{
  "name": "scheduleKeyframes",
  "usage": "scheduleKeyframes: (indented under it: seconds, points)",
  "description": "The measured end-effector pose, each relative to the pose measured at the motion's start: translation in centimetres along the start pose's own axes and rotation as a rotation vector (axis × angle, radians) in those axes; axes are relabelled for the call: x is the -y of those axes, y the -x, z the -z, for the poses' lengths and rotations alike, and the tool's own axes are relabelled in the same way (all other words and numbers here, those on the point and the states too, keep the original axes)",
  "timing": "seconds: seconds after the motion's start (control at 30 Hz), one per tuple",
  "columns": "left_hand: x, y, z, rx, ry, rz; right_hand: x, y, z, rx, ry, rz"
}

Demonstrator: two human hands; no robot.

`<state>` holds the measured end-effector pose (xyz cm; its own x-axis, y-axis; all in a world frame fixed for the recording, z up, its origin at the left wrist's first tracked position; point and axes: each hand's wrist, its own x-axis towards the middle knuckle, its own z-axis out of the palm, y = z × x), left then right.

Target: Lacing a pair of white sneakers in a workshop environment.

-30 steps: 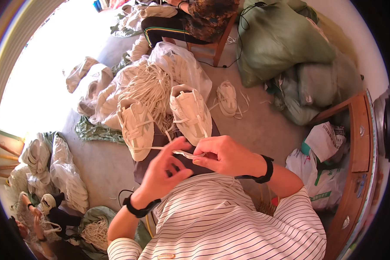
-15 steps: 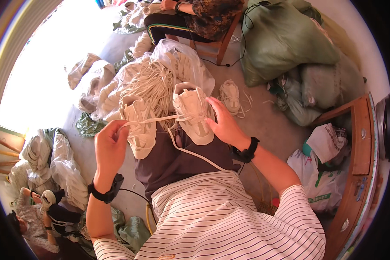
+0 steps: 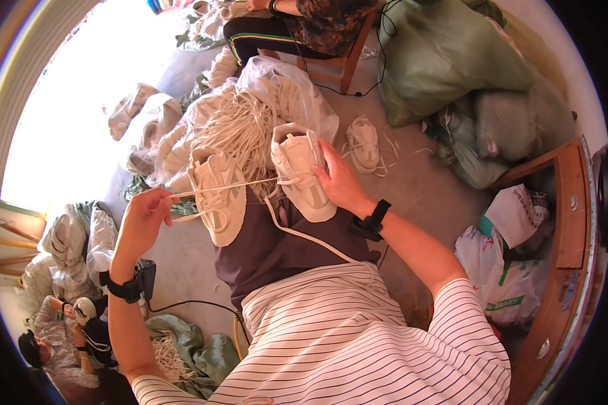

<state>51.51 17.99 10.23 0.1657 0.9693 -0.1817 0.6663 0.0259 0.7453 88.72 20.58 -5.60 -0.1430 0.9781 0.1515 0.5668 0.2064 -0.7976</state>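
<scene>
Two cream sneakers rest side by side on my lap. My right hand [image 3: 342,181] grips the outer side of the right sneaker [image 3: 305,169], its fingers along the upper. From that shoe's eyelets a pale shoelace [image 3: 250,183] runs taut leftward, over the left sneaker [image 3: 217,202]. The fingers of my left hand [image 3: 144,219] pinch this lace, out to the left of both shoes. Another lace length [image 3: 297,234] hangs loose from the right sneaker across my dark trousers. A short lace end also trails beneath my left hand.
Just beyond my knees lies a big bundle of pale laces [image 3: 240,128] among bagged shoes. A single sneaker [image 3: 364,145] lies on the floor. Green sacks [image 3: 452,61] are heaped at the far right, a wooden cabinet [image 3: 569,223] nearer. Co-workers sit ahead [image 3: 284,34] and at lower left [image 3: 67,344].
My left hand has moved left and slightly down, drawing the lace out longer and straighter. My right hand has closed more firmly around the right sneaker's side.
</scene>
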Motion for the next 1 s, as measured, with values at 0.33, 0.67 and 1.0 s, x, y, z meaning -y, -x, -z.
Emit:
scheduleKeyframes:
  seconds: [0.33, 0.67, 1.0]
  points:
    - [-1.7, -1.0, 0.1, 0.08, -0.421, -0.051, 0.1, -0.2, 0.4, -0.012, -0.091, 0.022]
    - [-1.2, 0.0, 1.2, -0.134, -0.735, -0.258, 1.1, 0.5, 1.1, -0.056, -0.036, 0.044]
    - [-2.3, 1.7, 2.0, -0.123, -0.991, -0.174, 1.6, 1.1, 2.0, -0.079, -0.018, 0.059]
